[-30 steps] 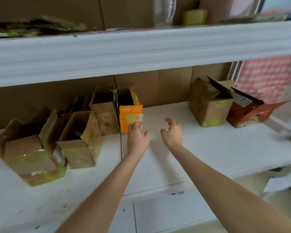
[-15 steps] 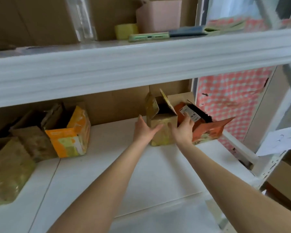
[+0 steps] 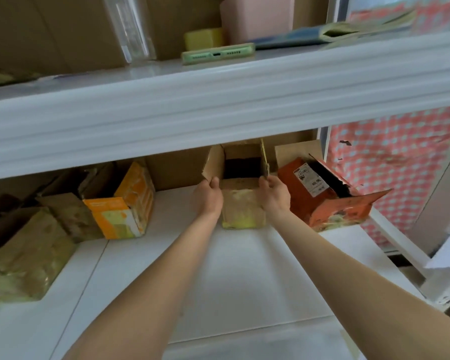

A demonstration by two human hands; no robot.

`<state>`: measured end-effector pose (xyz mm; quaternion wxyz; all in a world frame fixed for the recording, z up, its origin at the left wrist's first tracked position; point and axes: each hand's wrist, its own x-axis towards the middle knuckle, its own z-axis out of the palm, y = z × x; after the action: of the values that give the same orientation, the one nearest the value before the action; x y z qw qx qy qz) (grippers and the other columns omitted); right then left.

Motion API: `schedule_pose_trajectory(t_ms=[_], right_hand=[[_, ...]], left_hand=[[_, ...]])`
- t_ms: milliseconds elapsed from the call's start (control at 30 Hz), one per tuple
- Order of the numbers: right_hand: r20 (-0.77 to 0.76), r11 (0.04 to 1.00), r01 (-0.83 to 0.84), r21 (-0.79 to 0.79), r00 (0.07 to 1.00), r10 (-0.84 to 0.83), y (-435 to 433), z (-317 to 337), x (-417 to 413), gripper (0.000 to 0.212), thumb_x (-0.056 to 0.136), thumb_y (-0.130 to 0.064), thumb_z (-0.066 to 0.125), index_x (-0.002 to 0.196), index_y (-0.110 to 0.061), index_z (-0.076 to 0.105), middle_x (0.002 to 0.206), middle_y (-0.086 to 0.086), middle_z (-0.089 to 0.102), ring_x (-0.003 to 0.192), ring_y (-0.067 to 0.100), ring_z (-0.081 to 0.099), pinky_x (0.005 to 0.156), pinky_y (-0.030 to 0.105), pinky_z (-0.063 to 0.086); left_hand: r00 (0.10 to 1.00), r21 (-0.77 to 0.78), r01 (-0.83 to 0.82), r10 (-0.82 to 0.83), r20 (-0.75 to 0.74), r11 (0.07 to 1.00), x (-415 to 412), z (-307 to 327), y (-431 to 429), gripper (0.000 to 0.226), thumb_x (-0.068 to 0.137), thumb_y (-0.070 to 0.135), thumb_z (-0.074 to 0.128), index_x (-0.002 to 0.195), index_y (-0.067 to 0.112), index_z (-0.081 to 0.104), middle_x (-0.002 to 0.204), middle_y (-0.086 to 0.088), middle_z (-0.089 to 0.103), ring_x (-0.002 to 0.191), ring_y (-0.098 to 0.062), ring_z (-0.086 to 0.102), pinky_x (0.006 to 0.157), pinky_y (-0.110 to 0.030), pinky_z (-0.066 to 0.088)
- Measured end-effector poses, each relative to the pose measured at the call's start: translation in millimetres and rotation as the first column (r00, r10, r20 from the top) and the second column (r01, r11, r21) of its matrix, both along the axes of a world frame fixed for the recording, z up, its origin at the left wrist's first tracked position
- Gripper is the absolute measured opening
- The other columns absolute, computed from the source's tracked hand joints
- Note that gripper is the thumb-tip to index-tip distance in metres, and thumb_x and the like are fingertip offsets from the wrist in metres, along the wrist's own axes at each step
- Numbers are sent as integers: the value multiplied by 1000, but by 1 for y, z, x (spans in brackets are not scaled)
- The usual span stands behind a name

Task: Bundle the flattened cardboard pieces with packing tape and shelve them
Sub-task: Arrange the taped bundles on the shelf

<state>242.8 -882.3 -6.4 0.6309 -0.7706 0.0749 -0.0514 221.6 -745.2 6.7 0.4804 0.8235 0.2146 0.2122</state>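
Since half a second ago, both hands have shifted from the box's lower front up to its open top edges. Nearest me, I see both forearms reaching across the white shelf (image 3: 244,268). Left hand (image 3: 209,197) grasps the left flap edge of the brown cardboard box (image 3: 242,206), fingers curled. Right hand (image 3: 274,194) grips the right flap edge. Box stands upright, between the orange carton (image 3: 120,214) and the red box (image 3: 320,196).

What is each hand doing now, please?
Left hand: closed on the left side of the open brown box.
Right hand: closed on the same box's right side.
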Motion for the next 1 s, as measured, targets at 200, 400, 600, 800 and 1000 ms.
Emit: schedule_pose_trajectory(t_ms=[200,400,600,800,1000], right_hand=[[86,985,-144,99,987,136,85,6,-16,28,100,-31,45,98,-9,62,86,3,54,86,22,52,81,42,49],[109,957,-290,14,952,287,146,-1,-28,38,102,-24,41,132,-5,56,108,10,60,105,28,57,79,31,40],[10,959,-273,-75,962,275,154,-10,-34,47,98,-32,51,143,-18,43,140,7,48,119,24,55,88,26,42],[110,991,15,-136,994,1,88,-19,-47,33,98,-26,51,130,-18,53,126,6,56,107,20,59,91,34,49],[76,983,162,-82,985,-155,-16,-25,-65,21,91,-15,49,110,-21,56,105,2,64,93,26,64,85,46,53]], left_hand=[[970,129,-241,234,63,962,-33,12,82,41,100,34,41,110,1,62,114,-19,63,106,-37,57,75,-31,35],[967,110,-253,252,26,961,-51,3,136,32,101,30,42,112,4,58,113,-15,61,111,-35,55,76,-35,40],[927,181,-255,187,326,950,-66,2,121,44,89,-1,51,131,11,47,133,-11,45,113,-23,52,84,-23,41],[929,334,115,-221,298,936,-46,-2,46,33,87,3,57,118,14,58,118,0,52,110,-18,55,95,-26,44],[892,356,405,-449,49,842,-22,-23,-57,57,86,29,64,138,20,42,136,-2,45,124,-18,46,94,-25,39]])
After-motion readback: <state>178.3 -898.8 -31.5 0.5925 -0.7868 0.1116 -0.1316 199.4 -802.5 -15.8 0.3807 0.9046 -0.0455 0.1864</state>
